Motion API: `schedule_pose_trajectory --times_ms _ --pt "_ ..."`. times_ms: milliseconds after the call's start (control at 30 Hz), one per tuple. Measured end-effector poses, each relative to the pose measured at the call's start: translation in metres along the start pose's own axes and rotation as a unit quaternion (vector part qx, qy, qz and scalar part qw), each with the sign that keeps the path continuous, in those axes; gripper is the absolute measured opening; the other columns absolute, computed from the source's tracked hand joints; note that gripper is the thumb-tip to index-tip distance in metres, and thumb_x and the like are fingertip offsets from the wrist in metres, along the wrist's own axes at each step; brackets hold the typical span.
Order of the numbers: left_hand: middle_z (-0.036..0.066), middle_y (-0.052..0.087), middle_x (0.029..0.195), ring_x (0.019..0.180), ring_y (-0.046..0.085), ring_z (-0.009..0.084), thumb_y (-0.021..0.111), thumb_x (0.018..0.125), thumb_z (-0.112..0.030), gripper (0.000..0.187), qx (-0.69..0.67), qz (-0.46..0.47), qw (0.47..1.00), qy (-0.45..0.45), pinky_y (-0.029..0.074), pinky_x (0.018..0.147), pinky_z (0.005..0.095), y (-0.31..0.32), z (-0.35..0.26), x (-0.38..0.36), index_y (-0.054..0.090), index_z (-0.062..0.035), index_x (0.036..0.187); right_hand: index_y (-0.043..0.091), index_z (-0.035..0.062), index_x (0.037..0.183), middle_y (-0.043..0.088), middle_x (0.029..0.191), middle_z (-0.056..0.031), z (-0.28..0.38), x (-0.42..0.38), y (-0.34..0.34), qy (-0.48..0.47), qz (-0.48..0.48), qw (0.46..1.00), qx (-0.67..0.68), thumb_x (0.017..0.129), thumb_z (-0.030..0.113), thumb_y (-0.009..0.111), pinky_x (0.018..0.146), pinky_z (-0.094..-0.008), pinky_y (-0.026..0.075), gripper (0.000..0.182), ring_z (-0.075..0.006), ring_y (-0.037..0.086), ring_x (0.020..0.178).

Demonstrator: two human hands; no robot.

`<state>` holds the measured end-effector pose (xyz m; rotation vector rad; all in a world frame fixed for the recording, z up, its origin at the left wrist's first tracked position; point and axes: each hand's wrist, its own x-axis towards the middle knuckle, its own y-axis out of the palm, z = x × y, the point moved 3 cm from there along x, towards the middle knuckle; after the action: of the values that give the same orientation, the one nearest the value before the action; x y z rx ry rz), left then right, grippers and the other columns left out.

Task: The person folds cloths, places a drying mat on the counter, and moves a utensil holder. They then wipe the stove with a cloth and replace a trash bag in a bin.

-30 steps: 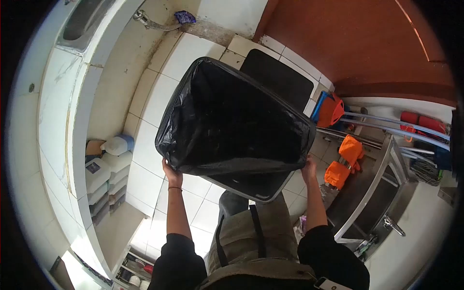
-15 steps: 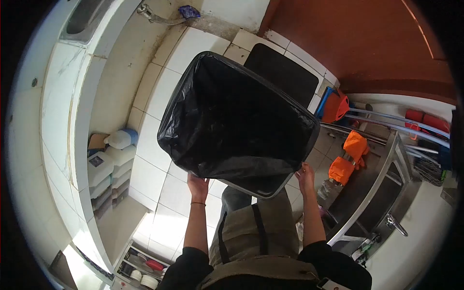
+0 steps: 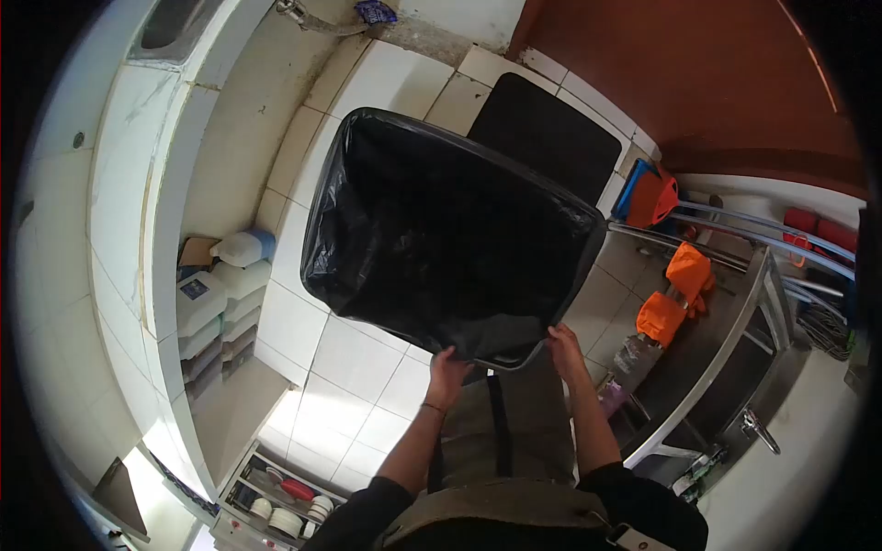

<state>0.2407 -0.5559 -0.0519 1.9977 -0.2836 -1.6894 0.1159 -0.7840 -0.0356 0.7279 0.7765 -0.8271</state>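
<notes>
A large bin lined with a black trash bag (image 3: 450, 230) stands in front of me, its mouth facing up toward me. The bag is folded over most of the rim, and a strip of bare bin rim (image 3: 516, 362) shows at the near corner. My left hand (image 3: 447, 375) is closed on the bag's edge at the near side, left of that corner. At the right side of the same corner, my right hand (image 3: 563, 349) pinches the edge, fingers partly hidden behind the rim. The outside of the bin is mostly hidden.
A flat black panel (image 3: 549, 133) lies on the tiles behind the bin. White jugs (image 3: 202, 301) line the left wall. Orange gloves (image 3: 663, 317) hang on a metal rack at right, near a dustpan (image 3: 648, 195) and poles. Dishes (image 3: 285, 522) sit on a shelf lower left.
My left hand has moved right along the near rim, closer to the corner and to my right hand. My right hand has shifted slightly left and down. The view has shifted a little.
</notes>
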Motion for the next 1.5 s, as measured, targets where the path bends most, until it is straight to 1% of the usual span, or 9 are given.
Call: schedule_pose_trajectory --times_ms 167,333,667,767,833,967,1033,1267,1500 --pt "0.005 0.057 0.107 0.096 0.054 0.0199 0.059 0.08 -0.031 0.03 0.089 -0.046 0.995 -0.024 0.038 0.084 0.0374 0.005 0.012 -0.011 0.056 -0.0114 0.102 0.057 0.0132 0.1 0.059 0.091 0.0054 0.0 -0.015 0.02 0.035 -0.02 0.998 0.038 0.079 0.019 0.061 0.072 -0.0221 0.036 0.022 -0.0068 0.052 0.08" --pt "0.002 0.055 0.091 0.081 0.056 0.0186 0.061 0.077 -0.028 0.027 0.219 -0.262 0.937 0.076 0.042 0.076 0.0327 0.033 0.006 -0.042 0.054 -0.0078 0.093 0.059 0.0133 0.091 0.057 0.079 0.0071 0.0 -0.018 0.038 0.003 -0.109 0.993 -0.037 0.079 0.017 0.061 0.066 -0.0204 0.034 0.013 -0.0041 0.049 0.073" --pt "0.006 0.059 0.08 0.073 0.059 0.0199 0.06 0.077 -0.019 0.02 -0.002 -0.18 0.98 0.079 0.047 0.067 0.0301 -0.035 0.035 -0.001 0.054 -0.0057 0.091 0.047 0.0139 0.067 0.053 0.071 0.0025 -0.025 0.004 0.033 -0.004 -0.129 0.989 0.07 0.078 0.01 0.061 0.063 -0.0243 0.04 0.019 -0.0108 0.053 0.067" --pt "0.008 0.061 0.09 0.084 0.059 0.0235 0.058 0.078 -0.015 0.022 0.121 -0.127 0.97 0.171 0.047 0.078 0.0337 -0.044 0.037 0.0 0.053 -0.0034 0.095 0.048 0.0117 0.069 0.052 0.07 0.0004 -0.022 0.0 0.034 0.01 -0.123 0.99 0.067 0.08 0.009 0.061 0.07 -0.0284 0.045 0.017 -0.0141 0.055 0.07" --pt "0.009 0.059 0.1 0.098 0.055 0.0267 0.057 0.077 -0.015 0.027 -0.073 -0.127 0.986 0.08 0.042 0.091 0.0386 -0.017 0.026 -0.009 0.052 -0.0019 0.1 0.051 0.0094 0.073 0.053 0.074 -0.0005 -0.023 0.005 0.034 -0.012 -0.074 0.99 0.12 0.082 0.009 0.059 0.077 -0.0298 0.046 0.012 -0.0151 0.056 0.076" --pt "0.012 0.056 0.107 0.107 0.049 0.0277 0.055 0.078 -0.017 0.031 -0.122 -0.088 0.986 0.071 0.036 0.098 0.0412 -0.017 0.026 -0.008 0.051 -0.0013 0.104 0.053 0.0071 0.081 0.053 0.08 -0.0014 -0.014 0.007 0.044 -0.012 -0.06 0.987 0.151 0.084 0.01 0.057 0.082 -0.0318 0.045 0.005 -0.0149 0.054 0.083" --pt "0.015 0.054 0.109 0.109 0.047 0.0287 0.053 0.081 -0.02 0.03 -0.278 0.001 0.96 0.04 0.036 0.1 0.0412 -0.002 0.022 -0.013 0.051 -0.0034 0.106 0.055 0.0083 0.085 0.057 0.087 -0.0016 -0.016 0.014 0.042 -0.037 -0.068 0.993 0.093 0.084 0.01 0.054 0.085 -0.0336 0.044 0.002 -0.0153 0.055 0.089" --pt "0.016 0.055 0.101 0.107 0.048 0.0284 0.052 0.084 -0.029 0.022 -0.184 -0.028 0.979 0.08 0.038 0.098 0.043 -0.032 0.044 0.018 0.051 -0.0084 0.09 0.053 0.0073 0.086 0.053 0.086 -0.001 -0.005 0.032 0.058 -0.084 -0.121 0.989 -0.028 0.087 0.013 0.053 0.082 -0.0304 0.044 0.006 -0.0131 0.052 0.086" --pt "0.011 0.055 0.075 0.071 0.058 0.0231 0.052 0.084 -0.029 0.024 -0.115 -0.265 0.945 0.154 0.052 0.066 0.0368 0.009 0.026 0.012 0.047 -0.0067 0.076 0.049 0.0007 0.083 0.051 0.066 -0.003 -0.003 0.033 0.067 -0.235 -0.231 0.898 -0.292 0.087 0.018 0.056 0.062 -0.0255 0.041 0.019 -0.011 0.05 0.064"
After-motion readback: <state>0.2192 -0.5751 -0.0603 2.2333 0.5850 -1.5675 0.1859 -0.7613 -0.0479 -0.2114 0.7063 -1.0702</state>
